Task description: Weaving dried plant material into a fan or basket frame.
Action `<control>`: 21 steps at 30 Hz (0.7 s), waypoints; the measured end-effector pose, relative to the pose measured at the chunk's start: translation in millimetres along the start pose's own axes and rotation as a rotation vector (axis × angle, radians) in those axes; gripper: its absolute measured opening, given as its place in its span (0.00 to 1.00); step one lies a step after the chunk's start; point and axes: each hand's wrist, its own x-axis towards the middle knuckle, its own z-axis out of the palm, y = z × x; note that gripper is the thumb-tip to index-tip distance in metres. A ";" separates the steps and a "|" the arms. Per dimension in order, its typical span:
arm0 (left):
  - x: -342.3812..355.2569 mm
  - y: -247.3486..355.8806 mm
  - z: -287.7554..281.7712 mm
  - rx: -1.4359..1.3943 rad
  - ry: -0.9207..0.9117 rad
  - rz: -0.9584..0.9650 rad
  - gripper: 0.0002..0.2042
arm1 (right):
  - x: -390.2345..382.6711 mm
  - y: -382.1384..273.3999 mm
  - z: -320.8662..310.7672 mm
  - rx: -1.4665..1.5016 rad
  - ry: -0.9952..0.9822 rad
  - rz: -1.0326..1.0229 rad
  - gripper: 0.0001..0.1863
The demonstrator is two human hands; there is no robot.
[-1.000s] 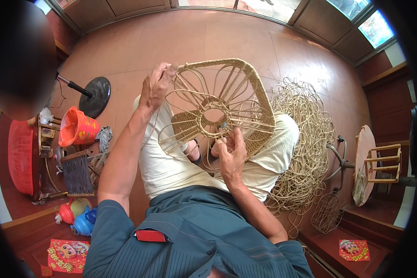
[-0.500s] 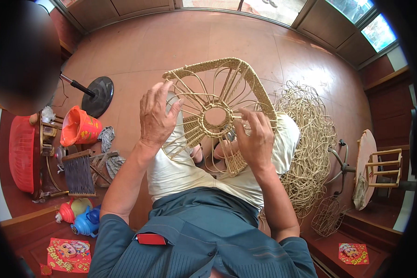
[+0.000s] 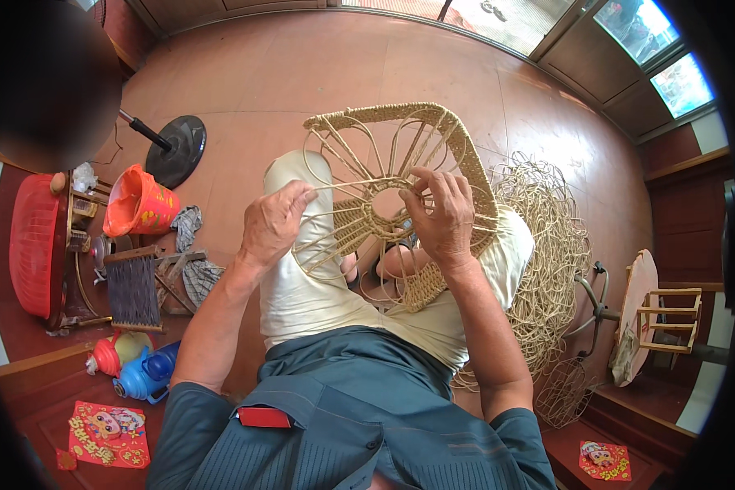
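Observation:
A half-woven straw-coloured piece (image 3: 453,131) rests over my lap and knees. It has a braided outer rim, spoke-like cords and a small ring (image 3: 376,220) in the middle. My left hand (image 3: 278,224) is closed in a pinch on a cord (image 3: 339,187) and holds it taut, left of the ring. At the ring's upper right edge, my right hand (image 3: 445,216) has thumb and fingertips pinched on the woven piece. Exactly which strand lies in that pinch is hard to make out.
To my right lies a big tangled heap of cord (image 3: 547,253), with a round-topped stand (image 3: 635,318) beyond it. On my left are a red bucket (image 3: 143,204), a small folding stool (image 3: 135,290), a black round base (image 3: 175,151) and a blue flask (image 3: 143,376).
My left hand has closed from spread fingers into a pinch on a cord. My right hand has moved up and inward to the ring. The view has shifted slightly.

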 end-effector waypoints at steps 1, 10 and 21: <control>-3.2 -2.2 -1.6 0.017 -0.030 0.008 0.11 | 0.2 0.0 0.6 -0.013 -0.007 -0.008 0.20; 14.7 -17.7 -18.1 -0.285 -0.184 -0.099 0.14 | -0.6 1.5 11.2 -0.044 0.028 -0.277 0.22; 101.6 -1.2 -43.7 -0.014 -0.103 -0.004 0.14 | -2.1 -5.6 9.8 -0.150 -0.037 -0.320 0.28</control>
